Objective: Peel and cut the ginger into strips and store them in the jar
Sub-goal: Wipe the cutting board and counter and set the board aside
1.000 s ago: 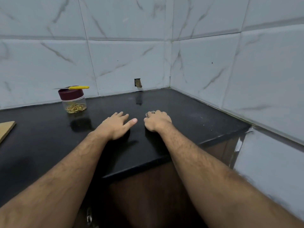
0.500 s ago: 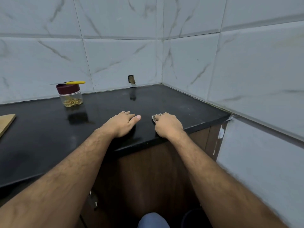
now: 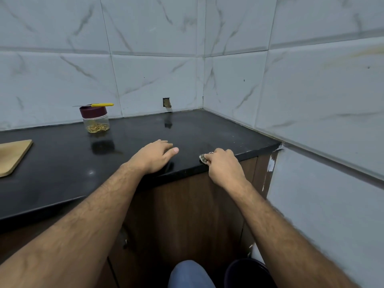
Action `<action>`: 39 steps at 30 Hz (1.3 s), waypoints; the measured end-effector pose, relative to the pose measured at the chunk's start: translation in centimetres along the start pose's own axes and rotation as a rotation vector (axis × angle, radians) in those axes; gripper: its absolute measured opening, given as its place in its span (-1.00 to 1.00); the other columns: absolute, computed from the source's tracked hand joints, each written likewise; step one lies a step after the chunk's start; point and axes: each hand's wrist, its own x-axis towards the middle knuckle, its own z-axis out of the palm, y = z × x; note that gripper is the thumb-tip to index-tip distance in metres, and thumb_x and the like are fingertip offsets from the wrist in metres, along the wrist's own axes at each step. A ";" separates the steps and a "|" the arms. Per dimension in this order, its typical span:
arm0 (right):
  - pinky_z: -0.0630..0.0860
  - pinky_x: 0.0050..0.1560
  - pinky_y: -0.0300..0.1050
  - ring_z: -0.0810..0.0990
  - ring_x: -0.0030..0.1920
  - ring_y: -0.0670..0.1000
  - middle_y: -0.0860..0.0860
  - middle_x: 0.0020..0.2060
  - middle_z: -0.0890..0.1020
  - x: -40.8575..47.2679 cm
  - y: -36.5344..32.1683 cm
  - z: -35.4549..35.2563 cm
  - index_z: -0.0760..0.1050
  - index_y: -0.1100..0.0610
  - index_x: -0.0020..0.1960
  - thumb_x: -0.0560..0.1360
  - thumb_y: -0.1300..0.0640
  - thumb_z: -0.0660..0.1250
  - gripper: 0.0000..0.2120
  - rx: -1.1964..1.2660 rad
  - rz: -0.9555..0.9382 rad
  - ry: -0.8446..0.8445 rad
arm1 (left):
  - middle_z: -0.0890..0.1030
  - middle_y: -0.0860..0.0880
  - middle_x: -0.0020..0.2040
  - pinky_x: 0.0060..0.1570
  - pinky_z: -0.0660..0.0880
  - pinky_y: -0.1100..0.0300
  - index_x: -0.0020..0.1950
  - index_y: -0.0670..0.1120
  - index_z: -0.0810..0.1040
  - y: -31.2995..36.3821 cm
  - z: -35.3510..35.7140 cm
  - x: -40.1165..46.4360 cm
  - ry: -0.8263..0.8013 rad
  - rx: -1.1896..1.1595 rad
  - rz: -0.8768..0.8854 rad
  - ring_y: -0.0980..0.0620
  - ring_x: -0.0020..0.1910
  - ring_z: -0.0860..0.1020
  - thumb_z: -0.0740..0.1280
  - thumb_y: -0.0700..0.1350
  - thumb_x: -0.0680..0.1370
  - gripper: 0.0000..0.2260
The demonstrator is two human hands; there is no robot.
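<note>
- Jar [image 3: 95,119] far left on black counter [image 3: 62,173], maroon lid on, ginger strips [image 3: 97,127] inside; yellow-handled knife [image 3: 97,105] laid across lid.
- Left hand [image 3: 154,155] flat on counter, fingers relaxed, holding nothing.
- Right hand [image 3: 224,165] at near counter edge, curled round small scraps [image 3: 204,157], likely peel.
- Storing looks done; cleanup in hand.
- Next: carry scraps clear without dropping; dark bin [image 3: 248,273] below, near right.
- Cutting board [image 3: 12,156] at far left edge.
</note>
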 end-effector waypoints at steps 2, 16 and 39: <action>0.46 0.02 -0.02 0.48 0.10 0.17 0.06 0.07 0.53 -1.0 0.4 -0.2 0.56 0.01 0.26 0.61 0.19 0.17 -0.69 0.070 0.023 -0.021 | 0.37 -0.01 0.50 0.46 0.23 0.04 0.49 -0.05 0.39 0.3 0.0 -0.3 0.037 0.024 0.016 0.00 0.50 0.28 0.13 0.16 0.66 -0.53; 0.40 0.33 -0.08 0.44 0.26 0.10 0.11 0.21 0.56 -1.3 -3.5 4.8 0.62 0.18 0.23 0.50 0.33 0.35 -0.68 0.473 -0.234 0.501 | 0.61 0.06 0.25 0.23 0.47 0.07 0.28 0.01 0.59 0.1 -0.9 -2.0 0.323 -0.020 -0.040 0.04 0.24 0.54 0.21 0.03 0.64 -0.71; 0.40 0.16 -0.03 0.42 0.15 0.15 0.14 0.19 0.52 4.4 1.9 1.3 0.50 0.17 0.36 0.63 0.20 0.20 -0.68 0.425 -0.039 0.477 | 0.66 0.06 0.16 0.17 0.50 0.12 0.25 -0.01 0.62 2.3 0.2 -0.5 0.335 -0.109 -0.004 0.06 0.14 0.58 0.24 0.02 0.63 -0.72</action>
